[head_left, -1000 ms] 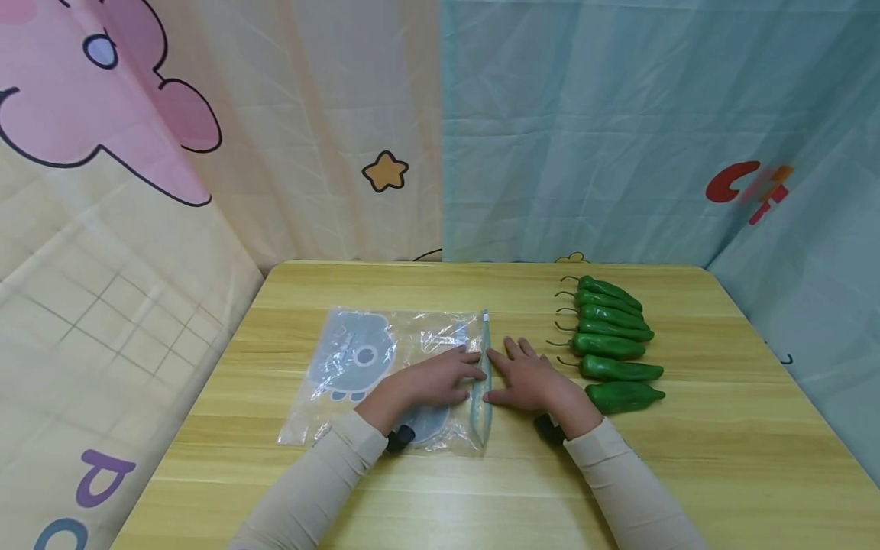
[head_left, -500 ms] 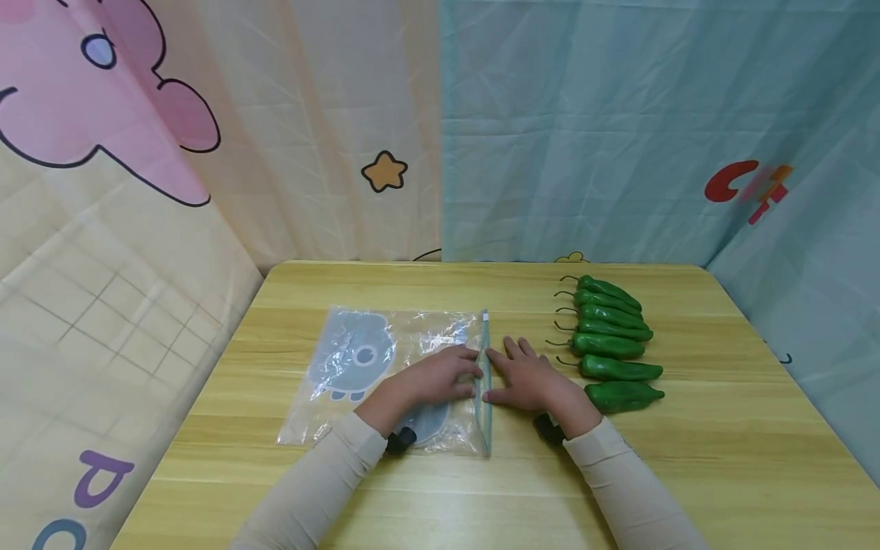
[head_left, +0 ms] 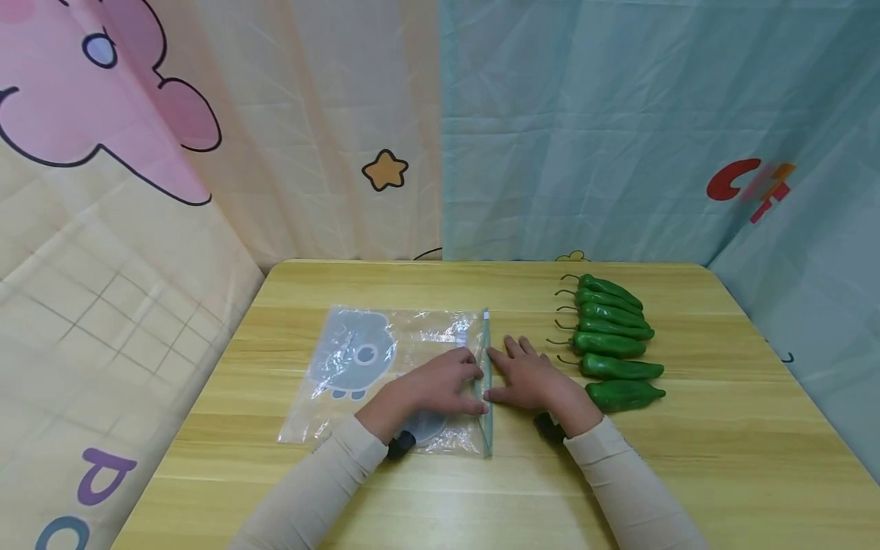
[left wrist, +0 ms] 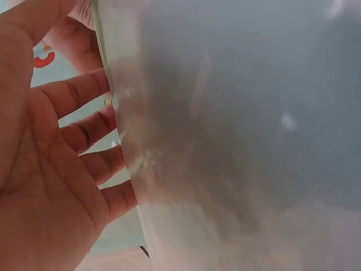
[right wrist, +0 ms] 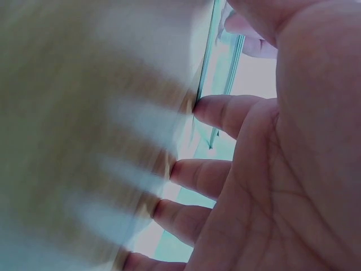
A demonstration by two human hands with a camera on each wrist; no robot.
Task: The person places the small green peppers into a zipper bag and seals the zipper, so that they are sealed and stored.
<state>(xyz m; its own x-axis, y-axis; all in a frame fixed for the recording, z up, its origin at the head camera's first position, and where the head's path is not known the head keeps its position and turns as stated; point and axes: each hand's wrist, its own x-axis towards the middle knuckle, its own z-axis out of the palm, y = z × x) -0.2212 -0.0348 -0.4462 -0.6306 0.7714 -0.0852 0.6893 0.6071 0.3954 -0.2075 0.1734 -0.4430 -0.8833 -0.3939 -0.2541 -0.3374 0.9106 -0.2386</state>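
A clear zip-top plastic bag [head_left: 354, 351] with a pale grey-blue cartoon print lies flat, its greenish zip strip [head_left: 486, 435] towards the right. My left hand [head_left: 443, 382] rests over the bag at that end, thumb apart from the fingers and reaching the strip. In the left wrist view its fingers [left wrist: 93, 130] are fairly straight and touch the bag's surface. My right hand [head_left: 528, 378] lies spread just right of the strip; index finger and thumb touch its edge. Its fingertips [right wrist: 183, 217] press down in the right wrist view, where two separate strip edges show.
Several green peppers [head_left: 612, 346] lie in a column at the right, stems mostly pointing left, close beside my right hand. The wooden table [head_left: 447, 504] ends at a back edge against printed curtains [head_left: 577, 153]. Black wrist mounts [head_left: 401, 443] sit under both wrists.
My left hand's fingers have shifted along the zip strip, and the thumb has moved nearer me and right onto it. The strip's near end has straightened. My right hand stays put.
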